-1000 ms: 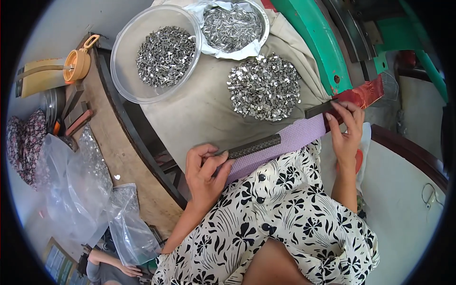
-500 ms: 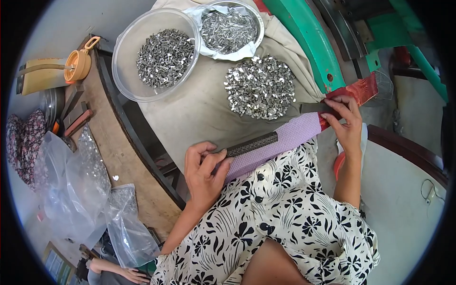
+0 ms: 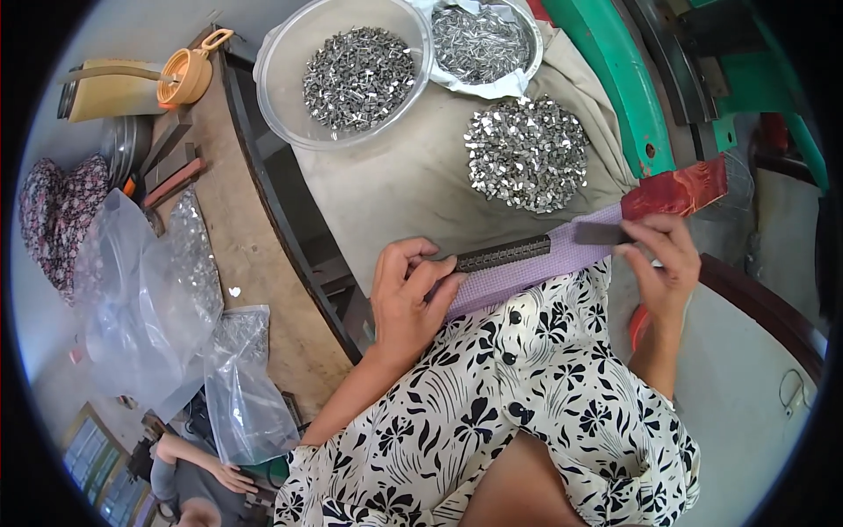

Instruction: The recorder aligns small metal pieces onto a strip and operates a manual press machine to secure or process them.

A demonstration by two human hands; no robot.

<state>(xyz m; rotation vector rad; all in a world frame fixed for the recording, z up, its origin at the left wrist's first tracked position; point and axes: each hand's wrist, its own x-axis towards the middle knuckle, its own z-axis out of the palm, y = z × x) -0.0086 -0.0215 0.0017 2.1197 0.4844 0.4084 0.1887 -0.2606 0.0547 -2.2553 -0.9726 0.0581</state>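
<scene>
My left hand [image 3: 408, 288] is closed, its thumb and fingers pinching the left end of a dark notched metal strip [image 3: 505, 253]. The strip has rows of small slots and rests on a lilac waffle-weave cloth [image 3: 493, 286] across my lap. Thumb and fingers of my right hand [image 3: 665, 261] grip a flat dark metal bar [image 3: 601, 234]. That bar lies over the cloth's right part, a short gap from the strip's right end. Beyond both hands, a heap of small shiny metal pieces [image 3: 527, 154] sits on a beige cloth [image 3: 386, 189].
A clear plastic tub [image 3: 270, 86] of small dark metal parts and a lined bowl [image 3: 534, 42] of thin pins stand at the back. Green machinery [image 3: 615, 97] rises on the right. Plastic bags [image 3: 140, 299] lie by the left bench [image 3: 233, 237]. Another person [image 3: 198, 474] is at lower left.
My right hand has brought the flat bar nearer to me, off the red cloth's edge and over the lilac cloth. My left hand keeps its hold on the strip. The whole view has shifted.
</scene>
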